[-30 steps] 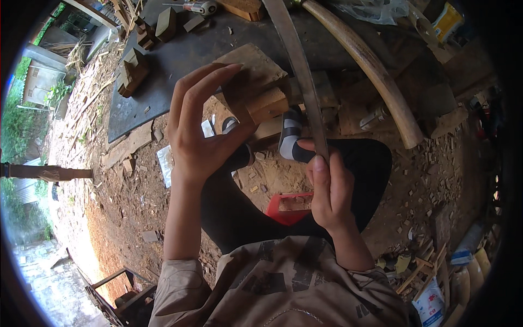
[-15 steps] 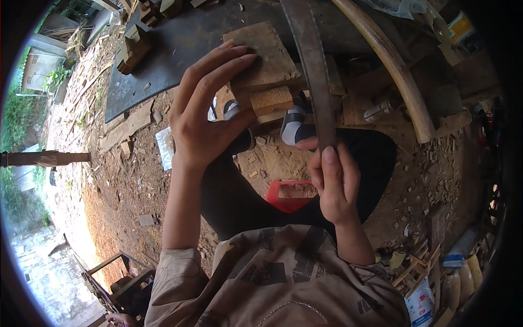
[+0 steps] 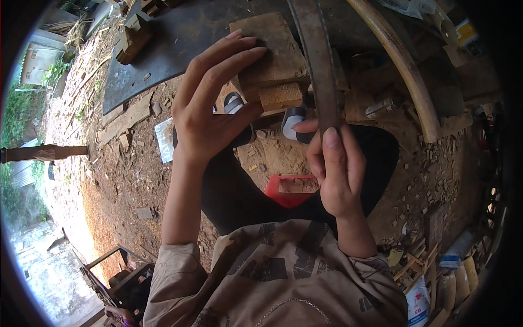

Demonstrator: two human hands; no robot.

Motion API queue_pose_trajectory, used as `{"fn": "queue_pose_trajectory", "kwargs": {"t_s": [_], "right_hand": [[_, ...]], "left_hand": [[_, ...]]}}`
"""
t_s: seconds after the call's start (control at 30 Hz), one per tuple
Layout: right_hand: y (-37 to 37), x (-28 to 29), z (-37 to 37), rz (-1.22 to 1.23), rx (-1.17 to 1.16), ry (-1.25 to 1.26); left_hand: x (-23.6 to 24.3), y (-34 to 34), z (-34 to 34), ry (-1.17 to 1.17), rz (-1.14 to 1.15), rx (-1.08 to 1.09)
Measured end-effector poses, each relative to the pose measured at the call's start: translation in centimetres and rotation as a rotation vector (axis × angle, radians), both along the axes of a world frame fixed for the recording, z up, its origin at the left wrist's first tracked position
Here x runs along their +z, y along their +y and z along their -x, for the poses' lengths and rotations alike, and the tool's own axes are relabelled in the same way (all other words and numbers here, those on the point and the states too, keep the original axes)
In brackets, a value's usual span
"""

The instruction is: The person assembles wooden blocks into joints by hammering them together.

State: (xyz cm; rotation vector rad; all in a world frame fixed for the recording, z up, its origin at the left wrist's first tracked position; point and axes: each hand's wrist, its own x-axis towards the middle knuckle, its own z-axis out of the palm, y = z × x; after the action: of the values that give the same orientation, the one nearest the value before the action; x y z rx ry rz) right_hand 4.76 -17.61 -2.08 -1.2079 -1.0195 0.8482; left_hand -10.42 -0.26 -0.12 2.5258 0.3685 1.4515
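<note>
My right hand [image 3: 342, 169] is closed around the near end of a long flat metal blade [image 3: 321, 71], thumb lying along its top face. From there the blade runs away from me, past the right side of a thick wooden board [image 3: 272, 46]. A small light wood block [image 3: 280, 95] sits at the board's near edge. Over the board's left side is my left hand [image 3: 210, 101], fingers stretched out and thumb pointing at the small block. It holds nothing. Whether its fingertips touch the wood, I cannot tell.
A dark bench top [image 3: 158, 60] carries the board and a notched wooden piece [image 3: 132, 41]. A curved wooden pole [image 3: 406, 71] slants down on the right. Between my legs is a red plastic stool [image 3: 278, 192]. Wood scraps and sawdust litter the ground; a small can [image 3: 381, 108] lies right.
The whole view has shifted slightly. Both hands keep nearly the same pose, the left still spread by the board and the right still gripping the blade.
</note>
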Motion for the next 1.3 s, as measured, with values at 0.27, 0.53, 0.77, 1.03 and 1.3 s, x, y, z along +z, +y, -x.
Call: {"fn": "queue_pose_trajectory", "kwargs": {"t_s": [0.27,0.53,0.77,1.03,1.3], "right_hand": [[0.8,0.4,0.1,0.048,0.050,0.106],[1.7,1.3,-0.1,0.010,0.063,0.159],[2.2,1.3,0.1,0.001,0.082,0.179],[2.2,1.6,1.7,0.101,-0.102,0.318],[4.0,2.3,2.8,0.021,-0.294,0.263]], "left_hand": [[-0.2,0.1,0.0,-0.010,0.003,-0.006],[-0.4,0.5,-0.1,-0.044,-0.027,-0.026],[-0.1,0.4,0.0,-0.015,-0.030,-0.014],[0.0,0.2,0.9,-0.009,0.078,-0.038],[2.3,0.2,0.8,-0.064,-0.056,0.005]]}}
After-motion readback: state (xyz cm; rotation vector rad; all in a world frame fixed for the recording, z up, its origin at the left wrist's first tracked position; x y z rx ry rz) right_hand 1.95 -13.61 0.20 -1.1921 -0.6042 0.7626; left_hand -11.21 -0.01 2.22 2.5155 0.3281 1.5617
